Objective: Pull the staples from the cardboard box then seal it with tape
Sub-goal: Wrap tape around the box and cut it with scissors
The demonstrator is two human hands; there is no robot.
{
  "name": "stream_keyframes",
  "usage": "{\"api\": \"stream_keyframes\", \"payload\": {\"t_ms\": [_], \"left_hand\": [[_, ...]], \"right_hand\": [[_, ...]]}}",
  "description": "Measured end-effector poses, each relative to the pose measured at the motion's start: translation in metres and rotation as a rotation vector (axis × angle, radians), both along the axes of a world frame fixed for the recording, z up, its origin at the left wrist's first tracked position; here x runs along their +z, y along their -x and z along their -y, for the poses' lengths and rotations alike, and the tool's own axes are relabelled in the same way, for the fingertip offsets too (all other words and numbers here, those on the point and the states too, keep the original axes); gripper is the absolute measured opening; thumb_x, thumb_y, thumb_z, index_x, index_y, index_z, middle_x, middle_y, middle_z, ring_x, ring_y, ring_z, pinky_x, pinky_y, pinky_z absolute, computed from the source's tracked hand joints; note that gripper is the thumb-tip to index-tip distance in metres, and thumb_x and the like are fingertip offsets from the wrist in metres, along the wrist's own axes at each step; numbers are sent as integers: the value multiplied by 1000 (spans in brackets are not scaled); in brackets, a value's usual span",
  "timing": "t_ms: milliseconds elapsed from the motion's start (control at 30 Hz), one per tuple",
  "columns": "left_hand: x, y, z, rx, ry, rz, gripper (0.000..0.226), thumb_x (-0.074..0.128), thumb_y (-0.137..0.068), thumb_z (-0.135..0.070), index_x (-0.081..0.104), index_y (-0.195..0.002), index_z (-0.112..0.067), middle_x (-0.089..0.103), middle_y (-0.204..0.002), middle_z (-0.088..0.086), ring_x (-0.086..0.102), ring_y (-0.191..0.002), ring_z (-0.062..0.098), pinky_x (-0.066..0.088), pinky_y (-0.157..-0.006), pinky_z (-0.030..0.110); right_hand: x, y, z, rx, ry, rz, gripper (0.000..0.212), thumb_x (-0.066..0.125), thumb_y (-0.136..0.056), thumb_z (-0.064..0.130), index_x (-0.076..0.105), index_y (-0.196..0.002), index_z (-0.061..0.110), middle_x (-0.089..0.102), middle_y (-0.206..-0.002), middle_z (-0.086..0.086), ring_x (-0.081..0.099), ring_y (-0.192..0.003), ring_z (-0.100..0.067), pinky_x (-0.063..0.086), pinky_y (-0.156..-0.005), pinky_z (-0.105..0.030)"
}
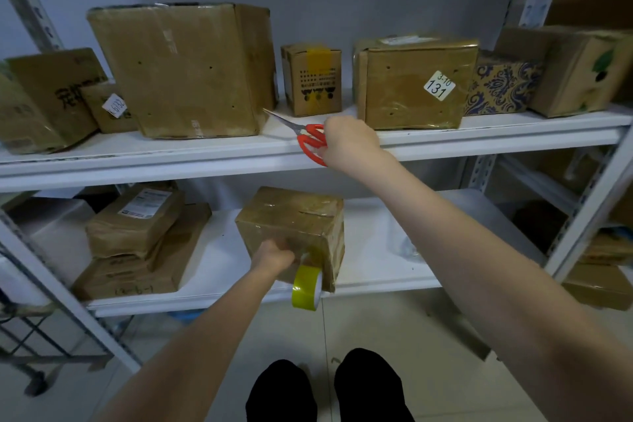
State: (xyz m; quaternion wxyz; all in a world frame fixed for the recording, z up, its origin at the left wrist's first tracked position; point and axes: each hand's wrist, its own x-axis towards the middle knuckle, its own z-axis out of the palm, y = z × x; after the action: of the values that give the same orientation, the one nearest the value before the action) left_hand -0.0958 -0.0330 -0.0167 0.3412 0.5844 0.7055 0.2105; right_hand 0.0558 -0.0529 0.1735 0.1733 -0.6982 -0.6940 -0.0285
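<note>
Head cam, looking down at a metal rack. R hand [349, 142] is up at the front edge of the upper shelf [496, 132], fingers through the red handles of the scissors [310, 144] and gripping them. Blades are closed and point left toward the big box [185, 68].

Lower shelf [376, 250]: the cardboard box [291, 219] sits near the front edge, wrapped in glossy tape and turned a bit at an angle. L hand [274, 255] is against its front face, knuckles toward us, fingers curled. Can't tell if it's grasping anything or just pressing.

The yellow tape roll [306, 288] hangs just right of that hand at the box's lower front corner, a strip running up onto the box.

Also up top, L to R: small box w/ yellow tape [311, 79], box labelled 131 [414, 82], patterned box [500, 86]. A stack of parcels [137, 243] lies left of the cardboard box. Black shoes [281, 390] show at the bottom.
</note>
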Motion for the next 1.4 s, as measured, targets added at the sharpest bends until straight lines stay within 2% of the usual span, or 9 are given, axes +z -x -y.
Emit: {"api": "stream_keyframes", "payload": {"t_ms": [200,267,367,533,633,767,1133,1300,1400], "left_hand": [[-35,-10,-4,-22,48,99,48,62,-80,-36,61,-122,-12,61,-126,10,55,-118,29,44,-98,32],[-48,-15,-8,-15,78,187,54,62,-76,-37,62,-122,-8,62,-126,11,55,-120,30,42,-94,29],[-51,-22,-3,12,50,217,31,61,-88,-24,68,-110,-4,66,-116,14,57,-115,29,39,-82,25],[-67,-26,-10,47,27,244,9,63,-87,-12,70,-85,-8,67,-99,14,59,-101,24,34,-78,18],[-73,-22,-16,66,51,298,26,64,-86,-7,56,-65,-20,60,-88,8,53,-91,17,37,-80,21],[-73,-17,-18,59,80,358,29,65,-85,-1,55,-63,-17,57,-73,4,51,-87,19,41,-68,21],[-69,-14,-24,8,226,426,21,60,-90,-5,53,-72,-13,56,-74,6,53,-69,16,45,-69,27],[-62,-13,-27,-24,201,297,22,65,-87,-8,55,-69,-15,55,-73,3,53,-73,15,44,-66,25],[-51,-16,-29,-57,125,148,13,67,-86,-10,62,-74,-12,59,-85,3,53,-87,16,40,-77,23]], "right_hand": [[-65,-27,26,340,285,-326,30,68,-85,33,72,-73,6,61,-59,-1,53,-53,-8,40,-54,-22],[-94,-41,27,327,454,-321,40,68,-85,41,71,-77,2,59,-61,-2,50,-54,-11,39,-54,-22],[-129,-62,30,309,712,-318,54,54,-91,52,62,-70,2,57,-64,-8,48,-59,-16,40,-57,-21],[-172,-84,25,271,991,-368,50,50,-91,56,44,-69,12,47,-64,-7,40,-59,-18,33,-58,-23],[-188,-91,14,242,1080,-502,47,54,-89,55,39,-65,17,42,-62,-3,37,-54,-13,28,-56,-24],[-200,-87,4,227,1124,-573,46,54,-90,53,40,-66,17,40,-61,-2,36,-54,-14,27,-57,-24],[-205,-64,-10,224,962,-514,47,58,-88,54,45,-64,16,47,-56,0,41,-50,-13,33,-51,-21],[-204,-70,-9,230,885,-433,56,62,-81,62,57,-69,7,55,-64,-8,47,-58,-16,39,-57,-21],[-200,-70,-8,242,861,-440,53,66,-82,55,56,-57,8,54,-57,-6,46,-53,-14,39,-59,-22]]}}
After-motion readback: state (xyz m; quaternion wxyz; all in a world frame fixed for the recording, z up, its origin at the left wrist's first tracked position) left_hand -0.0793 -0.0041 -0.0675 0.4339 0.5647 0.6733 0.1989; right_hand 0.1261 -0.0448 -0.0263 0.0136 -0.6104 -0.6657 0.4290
